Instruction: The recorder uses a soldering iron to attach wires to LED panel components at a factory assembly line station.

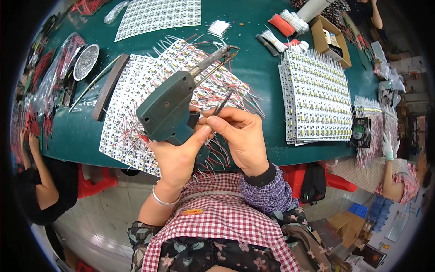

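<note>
A dark green soldering gun [166,106] is gripped in my left hand [174,158], its metal tip pointing up and to the right. My right hand [242,138] is closed in a pinch, with a slim dark tool [224,102] sticking up from its fingers; its exact kind is unclear. The fingertips of both hands meet beside the gun's handle, and what lies between them is too small to make out. Beneath the gun, white circuit board panels [124,99] lie spread out, covered with many loose red and white wires [235,88].
To the right stands a stack of white circuit boards [317,99], with a cardboard box [331,41] and wire bundles [282,25] behind it. On the left are a dark bar [110,88] and a round dish [86,62]. Other people's hands [30,136] work at both sides.
</note>
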